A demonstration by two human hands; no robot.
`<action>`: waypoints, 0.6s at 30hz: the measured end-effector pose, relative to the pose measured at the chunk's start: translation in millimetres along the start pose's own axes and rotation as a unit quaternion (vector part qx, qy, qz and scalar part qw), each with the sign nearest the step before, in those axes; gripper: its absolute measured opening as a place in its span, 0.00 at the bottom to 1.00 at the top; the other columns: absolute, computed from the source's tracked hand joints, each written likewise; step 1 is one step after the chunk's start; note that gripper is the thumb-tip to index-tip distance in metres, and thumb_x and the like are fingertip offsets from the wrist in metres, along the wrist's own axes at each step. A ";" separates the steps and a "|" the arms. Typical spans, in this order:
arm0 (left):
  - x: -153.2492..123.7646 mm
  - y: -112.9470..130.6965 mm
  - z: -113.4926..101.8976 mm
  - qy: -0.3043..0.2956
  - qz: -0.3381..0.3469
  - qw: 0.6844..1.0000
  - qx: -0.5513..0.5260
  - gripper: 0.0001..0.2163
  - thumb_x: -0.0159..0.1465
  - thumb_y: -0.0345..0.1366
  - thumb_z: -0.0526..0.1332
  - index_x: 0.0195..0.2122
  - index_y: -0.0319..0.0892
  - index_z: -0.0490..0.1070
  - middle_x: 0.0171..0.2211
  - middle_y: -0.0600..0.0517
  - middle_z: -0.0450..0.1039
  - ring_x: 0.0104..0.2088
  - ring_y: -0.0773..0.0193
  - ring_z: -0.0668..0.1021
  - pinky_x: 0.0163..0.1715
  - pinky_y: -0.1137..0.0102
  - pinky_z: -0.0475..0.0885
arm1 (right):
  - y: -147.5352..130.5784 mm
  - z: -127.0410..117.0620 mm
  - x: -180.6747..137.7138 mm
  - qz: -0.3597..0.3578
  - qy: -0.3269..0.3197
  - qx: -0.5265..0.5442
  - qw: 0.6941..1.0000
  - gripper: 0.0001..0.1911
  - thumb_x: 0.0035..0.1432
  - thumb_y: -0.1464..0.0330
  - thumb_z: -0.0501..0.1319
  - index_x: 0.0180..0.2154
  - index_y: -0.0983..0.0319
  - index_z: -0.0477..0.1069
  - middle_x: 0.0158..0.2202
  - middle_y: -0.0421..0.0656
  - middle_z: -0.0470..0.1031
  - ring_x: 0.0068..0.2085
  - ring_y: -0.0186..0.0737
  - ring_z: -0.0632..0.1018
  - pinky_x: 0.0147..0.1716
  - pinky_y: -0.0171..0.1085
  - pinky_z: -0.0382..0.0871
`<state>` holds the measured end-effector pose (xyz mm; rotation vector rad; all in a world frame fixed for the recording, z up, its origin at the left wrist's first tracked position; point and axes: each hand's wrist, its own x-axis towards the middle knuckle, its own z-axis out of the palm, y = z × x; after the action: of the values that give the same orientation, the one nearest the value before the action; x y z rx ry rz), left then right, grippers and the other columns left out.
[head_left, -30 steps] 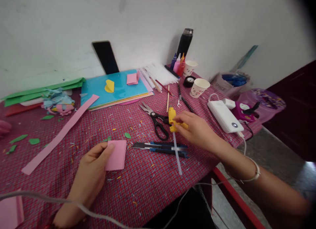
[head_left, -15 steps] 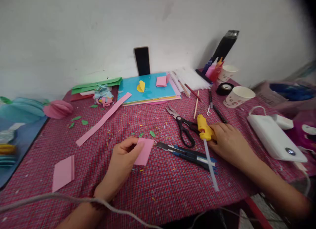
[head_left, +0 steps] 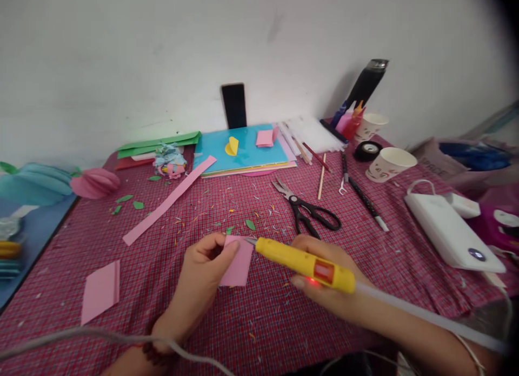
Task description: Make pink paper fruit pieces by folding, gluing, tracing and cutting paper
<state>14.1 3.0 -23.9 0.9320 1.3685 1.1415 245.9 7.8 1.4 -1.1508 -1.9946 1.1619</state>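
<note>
Between thumb and fingers, my left hand (head_left: 198,278) pinches a small pink piece of paper (head_left: 240,266) just above the cloth. My right hand (head_left: 338,303) is wrapped round a yellow hot glue gun (head_left: 287,256); its metal tip is at the paper's upper right corner. A red light glows on the gun's body. A long translucent glue stick (head_left: 421,312) sticks out of its back end. Black-handled scissors (head_left: 304,203) lie open beyond the gun. The blue utility knife is hidden, apparently behind my right hand and the gun.
A folded pink paper (head_left: 101,291) and a pink strip (head_left: 170,200) lie left. Coloured sheets (head_left: 211,149) are at the back, below a phone (head_left: 234,105). Paper cups (head_left: 391,164), a marker (head_left: 368,204) and a white power bank (head_left: 450,224) stand right. A cable (head_left: 121,338) crosses the front.
My right hand has lifted the glue gun from the table and brought it left, turning its tip to the pink paper. The left hand still holds the paper in nearly the same place.
</note>
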 end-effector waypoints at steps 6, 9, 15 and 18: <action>1.1 4.2 1.5 -0.009 0.016 0.999 0.028 0.08 0.55 0.38 0.66 0.25 0.41 0.73 0.20 0.57 0.68 0.21 0.72 0.67 0.21 0.77 0.62 | 1.5 7.4 11.4 -0.016 -0.016 0.013 1.000 0.06 0.53 0.68 0.61 0.31 0.60 0.64 0.28 0.37 0.67 0.29 0.33 0.68 0.27 0.33 0.61; 0.6 4.4 2.6 -0.010 0.033 0.999 0.041 0.08 0.56 0.38 0.66 0.24 0.40 0.73 0.20 0.57 0.68 0.22 0.72 0.67 0.21 0.77 0.62 | 2.5 8.8 12.2 -0.028 -0.020 0.019 0.999 0.06 0.53 0.68 0.61 0.30 0.60 0.63 0.27 0.36 0.65 0.28 0.32 0.68 0.27 0.33 0.60; 0.2 3.1 3.1 -0.018 0.047 0.998 0.041 0.09 0.57 0.37 0.65 0.23 0.40 0.71 0.20 0.57 0.65 0.22 0.72 0.65 0.21 0.77 0.60 | 2.1 10.6 14.4 -0.037 -0.018 0.015 0.999 0.06 0.53 0.69 0.61 0.30 0.60 0.63 0.27 0.36 0.65 0.28 0.31 0.67 0.26 0.33 0.59; 0.5 2.6 2.8 -0.023 0.050 0.997 0.050 0.09 0.57 0.37 0.64 0.22 0.41 0.70 0.20 0.58 0.63 0.22 0.72 0.64 0.21 0.77 0.59 | 1.1 10.7 15.2 -0.027 -0.017 0.013 0.999 0.07 0.53 0.69 0.61 0.29 0.61 0.62 0.26 0.36 0.64 0.27 0.31 0.67 0.26 0.32 0.58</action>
<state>16.6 4.5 -21.4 1.1040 1.3651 1.1281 230.7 17.1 -3.9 -1.0628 -2.0176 1.1847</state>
